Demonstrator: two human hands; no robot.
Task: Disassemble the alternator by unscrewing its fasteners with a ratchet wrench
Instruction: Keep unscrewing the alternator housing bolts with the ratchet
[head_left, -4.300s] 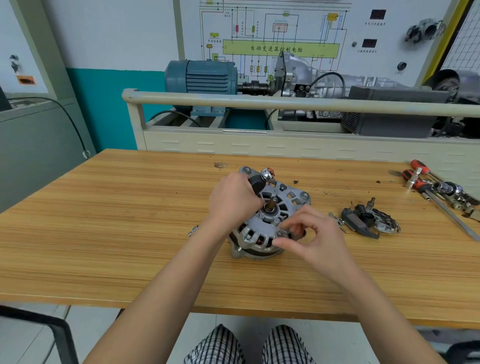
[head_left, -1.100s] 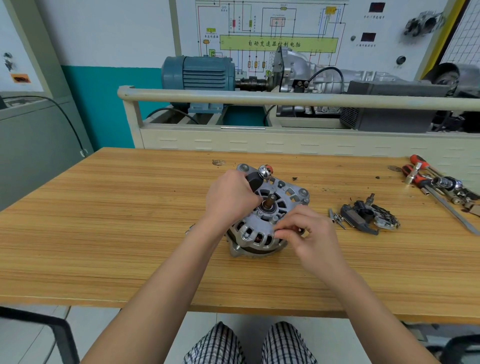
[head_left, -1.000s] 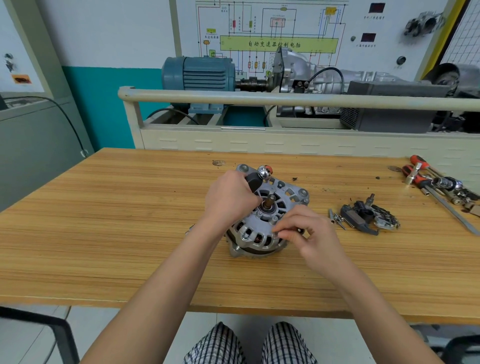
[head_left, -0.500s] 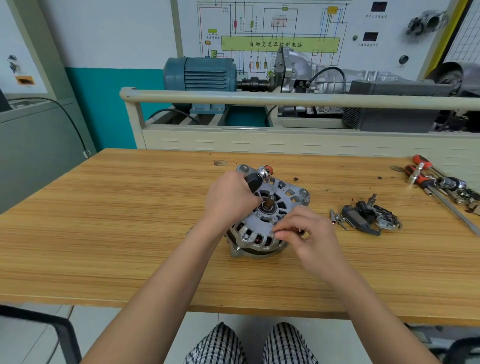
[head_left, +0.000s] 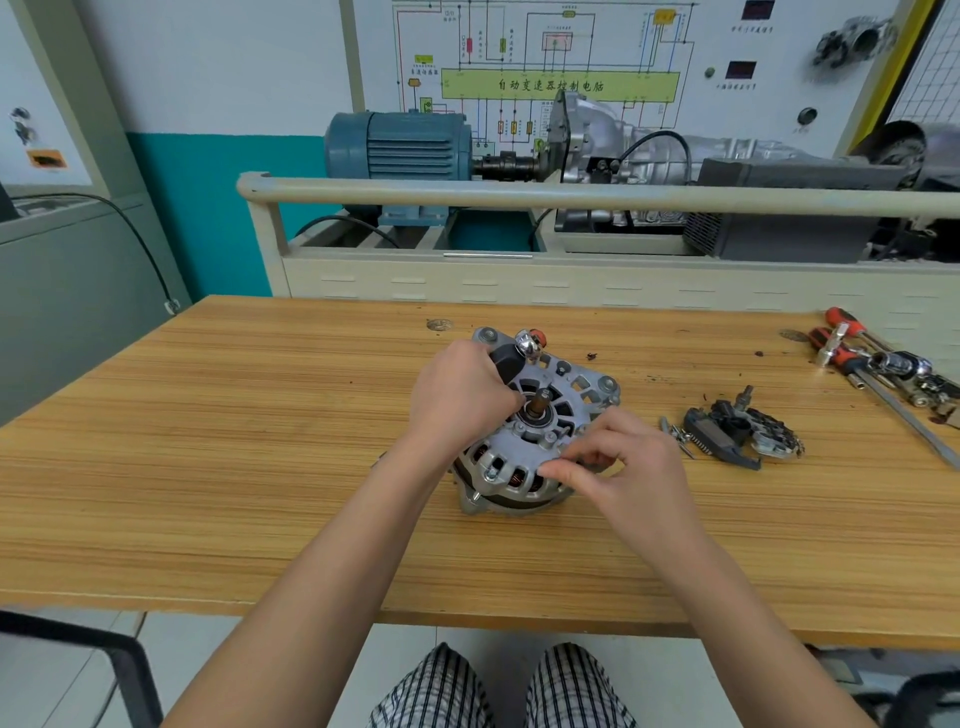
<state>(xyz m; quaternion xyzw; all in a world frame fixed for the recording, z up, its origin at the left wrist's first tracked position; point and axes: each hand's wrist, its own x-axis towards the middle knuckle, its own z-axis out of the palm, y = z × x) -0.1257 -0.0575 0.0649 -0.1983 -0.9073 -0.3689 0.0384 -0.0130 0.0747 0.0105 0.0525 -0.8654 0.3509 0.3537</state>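
The alternator (head_left: 535, 431) sits on the surface (head_left: 208, 441), shaft pointing up. Left hand (head_left: 462, 400) grips its far side; right hand (head_left: 623, 467) fingers (head_left: 563, 470) pinch at its near rim.

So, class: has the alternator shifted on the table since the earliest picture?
No. The alternator sits the same way below the knot in the table, left of the removed black part.

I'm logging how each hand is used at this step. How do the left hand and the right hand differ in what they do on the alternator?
The left hand is wrapped round a black-handled tool at the far side of the alternator; the right hand pinches at the housing's near right edge with its fingertips. The left hand is a closed fist; the right hand's fingers are curled finely. Both touch the alternator on the wooden table.
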